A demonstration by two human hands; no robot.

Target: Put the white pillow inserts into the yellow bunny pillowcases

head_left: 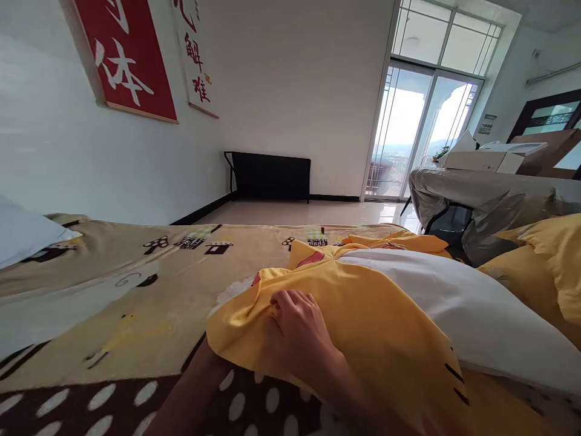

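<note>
A yellow pillowcase (376,315) lies partly over a white pillow (454,303) on the bed in front of me. My right hand (299,333) reaches in from the lower right and rests on the pillowcase near its left edge. Its fingers are closed, bunching a fold of the yellow cloth. What looks like my left forearm (190,393), dark in shadow, runs from the bottom edge up under the pillowcase. The left hand itself is hidden beneath the cloth.
A tan blanket (113,303) with cartoon prints covers the bed. Another white pillow (22,233) lies far left and yellow pillows (544,266) lie at the right. Beyond the bed stand a covered table (490,194) with boxes (485,158), a black bench (272,175) and glass doors (422,133).
</note>
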